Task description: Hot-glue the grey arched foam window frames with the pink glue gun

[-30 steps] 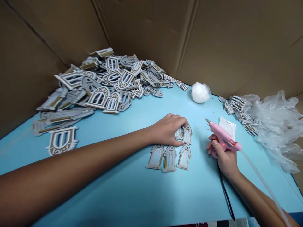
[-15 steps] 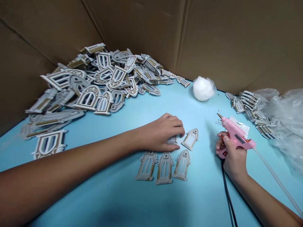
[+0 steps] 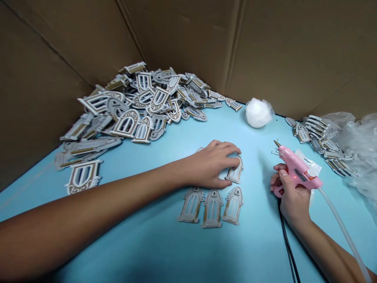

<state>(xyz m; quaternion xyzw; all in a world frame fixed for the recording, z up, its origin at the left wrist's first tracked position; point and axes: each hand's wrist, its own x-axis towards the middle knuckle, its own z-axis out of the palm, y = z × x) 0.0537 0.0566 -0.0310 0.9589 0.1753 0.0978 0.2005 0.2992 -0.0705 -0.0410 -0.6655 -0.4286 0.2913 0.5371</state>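
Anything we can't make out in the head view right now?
All in the head view:
Number of arched pieces under the left hand: the hand covers them.
Full outline of the white packet: part hidden behind the pink glue gun.
Lettering on the gun: too small.
Count in the pile: upper pieces cover lower ones.
Clear plastic: cut off by right edge.
Black cable's end: beyond bottom edge.

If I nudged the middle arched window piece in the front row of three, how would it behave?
The middle window piece would probably slide rather than roll, since it lies flat on the blue table. Its crisp outline suggests stiffness, though the slim bars in its opening might be fragile.
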